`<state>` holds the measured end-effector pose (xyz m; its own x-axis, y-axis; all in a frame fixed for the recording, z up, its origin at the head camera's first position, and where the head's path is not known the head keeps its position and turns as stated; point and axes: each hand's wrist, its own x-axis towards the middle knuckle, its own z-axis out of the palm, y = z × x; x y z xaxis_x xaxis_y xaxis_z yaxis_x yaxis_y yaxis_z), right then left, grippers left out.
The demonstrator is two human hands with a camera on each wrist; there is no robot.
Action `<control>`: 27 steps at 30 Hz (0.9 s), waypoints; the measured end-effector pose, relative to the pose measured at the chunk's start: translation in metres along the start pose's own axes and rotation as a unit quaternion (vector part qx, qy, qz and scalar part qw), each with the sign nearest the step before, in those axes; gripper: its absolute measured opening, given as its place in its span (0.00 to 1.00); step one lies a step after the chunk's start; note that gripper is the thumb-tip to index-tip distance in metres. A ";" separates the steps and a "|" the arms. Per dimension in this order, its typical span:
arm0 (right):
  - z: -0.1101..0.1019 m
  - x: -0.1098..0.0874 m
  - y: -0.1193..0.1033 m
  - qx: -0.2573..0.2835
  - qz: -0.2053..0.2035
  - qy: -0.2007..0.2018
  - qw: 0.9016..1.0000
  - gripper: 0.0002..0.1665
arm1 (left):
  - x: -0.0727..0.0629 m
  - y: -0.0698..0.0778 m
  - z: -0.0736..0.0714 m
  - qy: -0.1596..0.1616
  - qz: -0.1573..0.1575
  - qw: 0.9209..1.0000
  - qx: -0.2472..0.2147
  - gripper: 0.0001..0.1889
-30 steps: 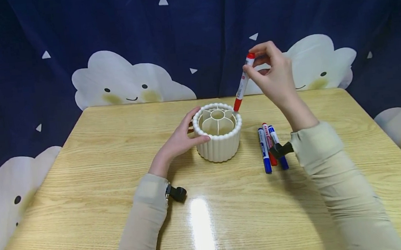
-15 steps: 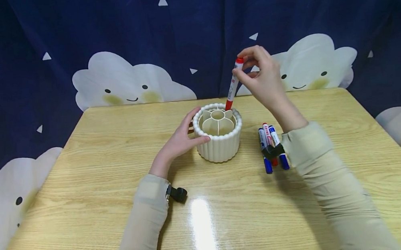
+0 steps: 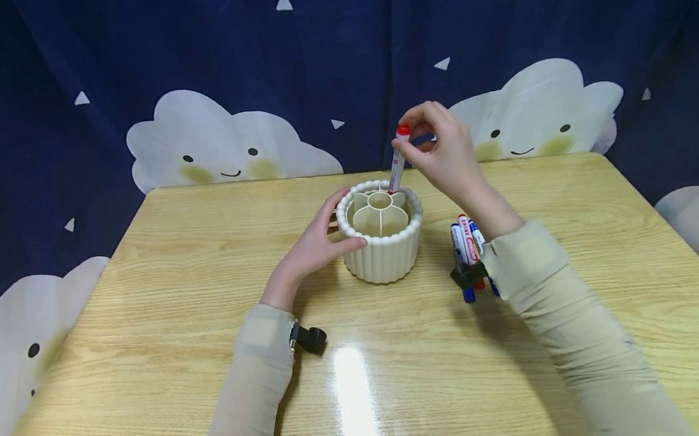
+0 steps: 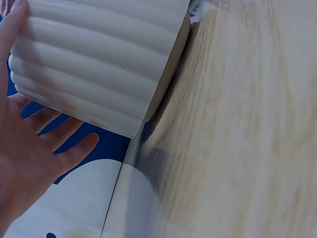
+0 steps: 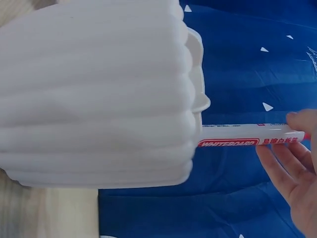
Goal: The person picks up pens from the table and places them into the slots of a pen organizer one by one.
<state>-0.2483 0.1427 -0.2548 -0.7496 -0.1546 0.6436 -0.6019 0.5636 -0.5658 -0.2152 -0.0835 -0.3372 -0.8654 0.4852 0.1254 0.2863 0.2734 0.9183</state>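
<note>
A round cream pen holder point(image 3: 382, 260) with fluted sides, a beaded rim and a petal-shaped divider stands upright on the table. My left hand point(image 3: 311, 250) holds it from the left, thumb at the front of the rim, fingers spread behind its far side. At the upper end of a white-and-red whiteboard marker point(image 3: 397, 168), my right hand point(image 3: 441, 156) pinches it between thumb and fingers. The marker's lower end is inside the back right of the holder, hidden by the rim. In the right wrist view the marker's shaft point(image 5: 230, 136) shows "WHITEBOARD" lettering.
Right of the holder lie several more markers point(image 3: 468, 249), red and blue, side by side, partly covered by the right wrist's black camera mount point(image 3: 467, 275). A dark blue curtain point(image 3: 333, 51) with clouds hangs behind the wooden table point(image 3: 145, 322).
My right hand has moved left and down with the marker, from above the holder's right rim until the red lower end sank inside. My left hand and the holder stay put.
</note>
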 end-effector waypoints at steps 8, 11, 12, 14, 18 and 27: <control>0.011 -0.010 0.004 0.002 -0.008 -0.021 1.000 0.13 | 0.000 -0.001 -0.001 -0.002 0.005 1.000 0.002 0.46; 0.014 -0.012 0.005 0.005 -0.009 -0.028 1.000 0.13 | 0.000 -0.002 -0.001 -0.003 0.009 1.000 0.001 0.45; 0.014 -0.013 0.006 0.004 -0.008 -0.032 0.999 0.13 | 0.000 -0.002 -0.001 -0.004 0.010 1.000 0.000 0.45; 0.016 -0.014 0.007 0.001 -0.007 -0.038 0.999 0.12 | 0.000 -0.002 -0.001 -0.005 0.009 1.000 0.000 0.45; 0.019 -0.018 0.009 -0.004 0.002 -0.045 0.999 0.12 | 0.000 -0.001 -0.002 -0.006 0.008 1.000 0.000 0.46; 0.028 -0.028 0.014 -0.004 0.015 -0.067 0.998 0.10 | 0.001 -0.001 -0.002 -0.006 0.012 1.000 0.004 0.45</control>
<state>-0.2437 0.1320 -0.2952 -0.7979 -0.2444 0.5509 -0.5767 0.5754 -0.5799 -0.2167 -0.0848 -0.3377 -0.8533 0.5017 0.1422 0.3096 0.2681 0.9123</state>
